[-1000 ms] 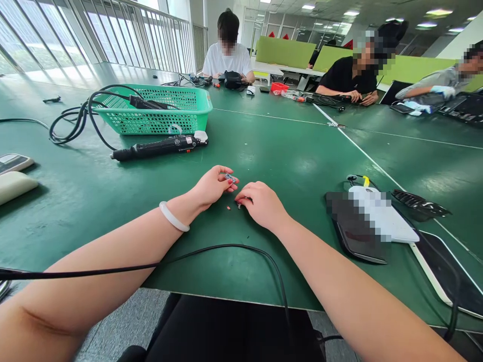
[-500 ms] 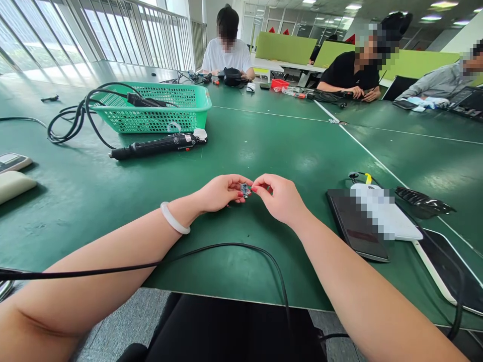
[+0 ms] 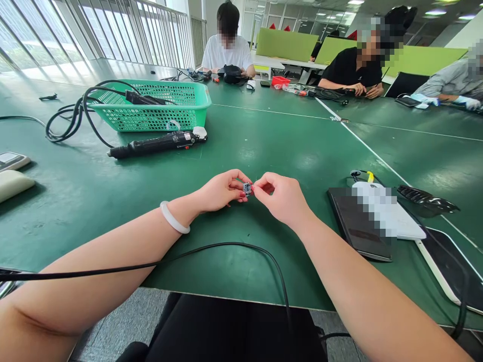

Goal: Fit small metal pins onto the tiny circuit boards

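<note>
Above the green table [image 3: 226, 271], my left hand [image 3: 222, 191] pinches a small circuit board [image 3: 246, 189] between thumb and fingers. The board looks blue-grey with tiny parts on it. My right hand [image 3: 281, 196] is closed in a pinch, its thumb and fingertip at the board's right edge. Whatever those right fingertips hold is too small to make out. Both hands are close together, a little above the tabletop.
A green basket [image 3: 151, 120] with cables stands at the back left, a black electric screwdriver [image 3: 158, 143] before it. A black cable [image 3: 226, 245] crosses in front of me. At right lie a black phone-like slab [image 3: 358, 226] and a white device [image 3: 377, 206]. Co-workers sit across the table.
My right hand has risen from the tabletop, where it touched a tiny piece, to the board's edge. My left hand has shifted slightly right and turned the board.
</note>
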Demonstrator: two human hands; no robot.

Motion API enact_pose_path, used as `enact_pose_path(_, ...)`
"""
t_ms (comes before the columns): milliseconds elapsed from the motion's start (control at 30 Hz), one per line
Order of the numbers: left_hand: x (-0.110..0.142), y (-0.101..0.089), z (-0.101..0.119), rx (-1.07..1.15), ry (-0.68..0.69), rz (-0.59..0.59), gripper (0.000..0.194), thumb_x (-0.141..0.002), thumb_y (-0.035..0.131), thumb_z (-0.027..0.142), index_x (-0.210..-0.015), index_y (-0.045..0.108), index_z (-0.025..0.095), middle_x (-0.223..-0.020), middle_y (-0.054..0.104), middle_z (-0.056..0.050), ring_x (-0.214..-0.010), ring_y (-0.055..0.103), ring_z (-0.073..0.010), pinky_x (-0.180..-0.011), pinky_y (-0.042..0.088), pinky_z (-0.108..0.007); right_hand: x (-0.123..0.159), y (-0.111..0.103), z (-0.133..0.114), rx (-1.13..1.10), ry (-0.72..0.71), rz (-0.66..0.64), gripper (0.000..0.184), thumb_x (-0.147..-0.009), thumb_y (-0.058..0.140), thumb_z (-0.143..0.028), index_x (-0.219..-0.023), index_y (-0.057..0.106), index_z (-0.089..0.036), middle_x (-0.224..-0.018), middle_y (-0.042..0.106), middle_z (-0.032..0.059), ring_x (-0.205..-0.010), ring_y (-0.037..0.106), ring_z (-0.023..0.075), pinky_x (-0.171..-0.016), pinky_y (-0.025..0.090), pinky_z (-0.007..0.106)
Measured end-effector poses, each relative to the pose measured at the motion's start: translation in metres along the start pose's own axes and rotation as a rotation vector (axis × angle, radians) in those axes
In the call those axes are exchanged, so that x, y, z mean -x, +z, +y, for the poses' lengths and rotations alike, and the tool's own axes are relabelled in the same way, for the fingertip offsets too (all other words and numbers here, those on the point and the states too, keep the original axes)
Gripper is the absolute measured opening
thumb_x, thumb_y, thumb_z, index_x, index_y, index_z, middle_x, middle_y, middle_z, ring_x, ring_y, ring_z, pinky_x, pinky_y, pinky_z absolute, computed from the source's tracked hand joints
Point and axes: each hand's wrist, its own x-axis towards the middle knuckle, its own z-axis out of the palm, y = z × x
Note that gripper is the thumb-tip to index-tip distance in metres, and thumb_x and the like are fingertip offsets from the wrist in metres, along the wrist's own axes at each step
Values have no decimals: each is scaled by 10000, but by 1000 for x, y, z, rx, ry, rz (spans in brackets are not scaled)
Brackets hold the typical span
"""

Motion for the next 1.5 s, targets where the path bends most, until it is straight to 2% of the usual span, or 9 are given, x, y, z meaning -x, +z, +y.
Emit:
enact_pose_path(133, -1, 0, -2, 36, 19, 0, 222, -769, 587, 146, -974, 506, 173, -786, 651, -26, -674, 583, -106, -508, 410, -196, 1, 0, 0, -95, 46, 48, 127, -747, 573, -250, -633, 559, -197, -641, 630, -9, -585, 536, 115, -571, 415, 260)
enact_pose_path(233, -2, -1, -3, 83, 22, -3, 206, -785, 583, 158, -978, 509, 166, -776, 653, -31, -665, 578, -103, -506, 404, -197, -1, 3, 3, -290, 118, 33, 93, -733, 613, -281, -720, 604, -190, -681, 653, 5, -613, 579, 123, -612, 465, 279)
enact_pose_path(367, -2, -2, -4, 123, 29, -8, 212, -803, 593, 185, -998, 514, 163, -797, 675, -44, -681, 601, -107, -527, 407, -200, -5, 8, 7, -516, 214, 6, 195, -715, 659, -342, -783, 678, -160, -646, 653, 21, -593, 583, 127, -620, 489, 302)
enact_pose_path(533, -1, 0, 0, 159, -14, 20, 231, -789, 630, 172, -983, 507, 147, -780, 691, -55, -663, 623, -110, -545, 411, -207, -6, 15, 9, -512, 288, 96, 195, -705, 673, -359, -736, 704, -169, -609, 648, 15, -557, 551, 123, -572, 447, 295)
enact_pose_path(700, -1, 1, 1, 201, -23, 46, 187, -802, 620, 144, -942, 496, 141, -781, 706, -62, -686, 650, -113, -586, 435, -217, -4, 20, 8, -531, 300, 180, 164, -704, 683, -347, -728, 721, -189, -737, 714, 36, -710, 625, 160, -751, 475, 340)
enact_pose_path(867, -3, 0, -2, 225, -8, 47, 197, -804, 623, 138, -948, 489, 140, -764, 703, -47, -718, 663, -115, -650, 469, -245, -3, 23, 4, -691, 380, 155, 176, -668, 716, -342, -740, 721, -181, -770, 721, 40, -753, 629, 157, -782, 473, 329)
enact_pose_path(1100, -2, 3, 3, 243, -13, 57, 159, -807, 604, 93, -914, 492, 130, -734, 697, -42, -677, 657, -103, -594, 455, -213, -3, 27, 4, -616, 410, 192, 184, -679, 689, -349, -736, 711, -175, -721, 707, 33, -697, 611, 154, -691, 458, 314)
enact_pose_path(1300, -1, 4, 3, 292, 15, 64, 185, -776, 634, 74, -887, 496, 125, -716, 699, -32, -658, 655, -97, -623, 483, -228, -2, 29, 4, -521, 327, 203, 209, -718, 663, -381, -748, 708, -179, -737, 712, 40, -675, 607, 156, -691, 459, 316)
enact_pose_path(1500, -3, 3, 0, 222, 51, 75, 183, -769, 640, 83, -889, 510, 126, -754, 706, -46, -680, 660, -107, -618, 488, -232, -3, 26, 3, -446, 294, 201, 207, -722, 666, -384, -725, 695, -179, -717, 708, 44, -646, 612, 164, -668, 466, 321)
